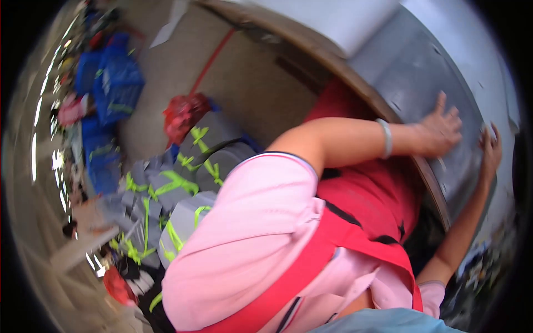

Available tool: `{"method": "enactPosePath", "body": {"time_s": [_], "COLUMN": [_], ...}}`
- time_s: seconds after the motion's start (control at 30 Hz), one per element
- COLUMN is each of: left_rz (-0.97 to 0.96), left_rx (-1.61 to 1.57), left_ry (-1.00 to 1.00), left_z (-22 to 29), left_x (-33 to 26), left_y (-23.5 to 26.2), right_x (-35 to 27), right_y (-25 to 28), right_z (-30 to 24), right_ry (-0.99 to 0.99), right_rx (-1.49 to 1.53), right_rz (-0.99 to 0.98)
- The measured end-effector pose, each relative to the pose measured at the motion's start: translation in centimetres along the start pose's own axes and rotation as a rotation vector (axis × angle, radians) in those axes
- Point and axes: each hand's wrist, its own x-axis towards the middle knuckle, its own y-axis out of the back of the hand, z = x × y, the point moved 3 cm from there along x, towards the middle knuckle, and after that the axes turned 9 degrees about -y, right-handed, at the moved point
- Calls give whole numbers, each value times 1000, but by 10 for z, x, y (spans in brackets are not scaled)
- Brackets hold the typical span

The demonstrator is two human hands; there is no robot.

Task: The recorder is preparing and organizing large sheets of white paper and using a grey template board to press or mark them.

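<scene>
My left hand (pixel 438 132) reaches across to the table with its fingers spread. It is over a smooth grey panel or sheet (pixel 408 72) and seems to hold nothing; whether the palm presses down I cannot tell. Near the panel's right edge is my right hand (pixel 491 149), fingers apart, with nothing visible in it. Brown trim runs along the table edge (pixel 363 83) beneath my left forearm. A white sheet-like surface (pixel 333 22) borders the grey panel at the top. The picture is somewhat blurred by motion.
To my left are several grey bundles (pixel 166 186) tied with bright green strips. A red plastic bag (pixel 186 114) sits beyond them. Blue crates (pixel 116 83) stand farther left, with a person (pixel 73 108) in pink beside them. A red line (pixel 214 58) marks the floor.
</scene>
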Motion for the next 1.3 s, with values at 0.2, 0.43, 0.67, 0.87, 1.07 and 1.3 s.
{"method": "enactPosePath", "body": {"time_s": [0.2, 0.43, 0.67, 0.87, 1.07, 1.3], "left_rz": [21, -61, -62, -94, -109, -69], "left_rx": [76, -1, -31, -48, -60, -109], "left_ry": [60, 109, 122, 128, 113, 110], "left_z": [-10, -5, -3, -4, -8, -4], "left_x": [-23, -21, -16, -15, -17, -16], "left_y": [4, 4, 9, 16, 22, 20], "right_x": [-30, -78, -93, -73, -78, -67], "right_y": [-72, -78, -82, -83, -88, -81], "right_z": [-42, -66, -100, -100, -113, -98], "right_ry": [112, 122, 400, 354, 385, 391], "right_rx": [-60, -302, -580, -744, -791, -717], "right_rz": [-160, -117, -110, -193, -174, -212]}}
